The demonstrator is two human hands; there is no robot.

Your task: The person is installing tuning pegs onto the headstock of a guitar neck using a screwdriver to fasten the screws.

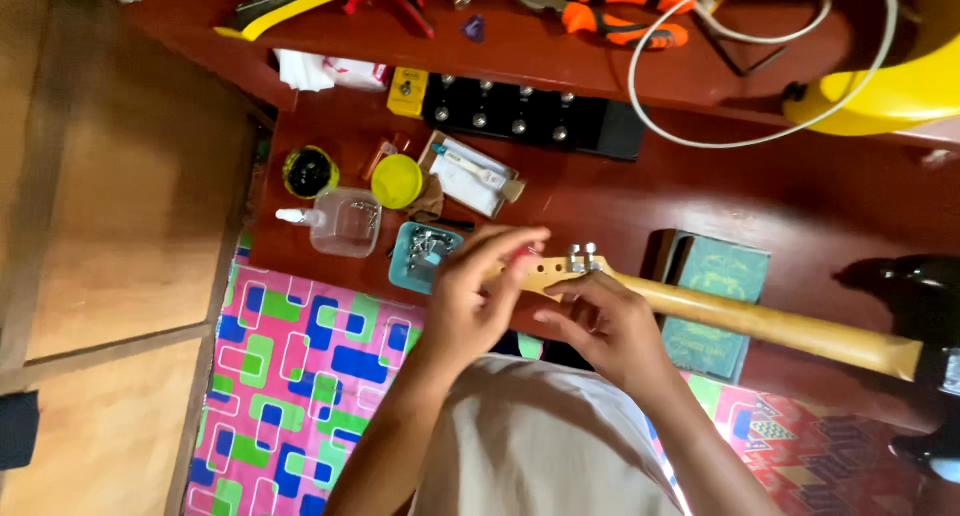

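Pinching at the guitar headstock (548, 274), left hand (470, 301) and right hand (605, 321), each grip narrow.

thing: guitar neck (760, 321), pale maple wood, long and rounded
pose: lying level, back side up, running from between both hands off to the right hand's (610, 326) far side
headstock (548, 274): under the left hand's (470, 301) fingertips, partly covered
tuning pegs (583, 257): two silvery posts standing upright just beyond the right hand's fingers
far end: joins a glossy black guitar body (925, 296)
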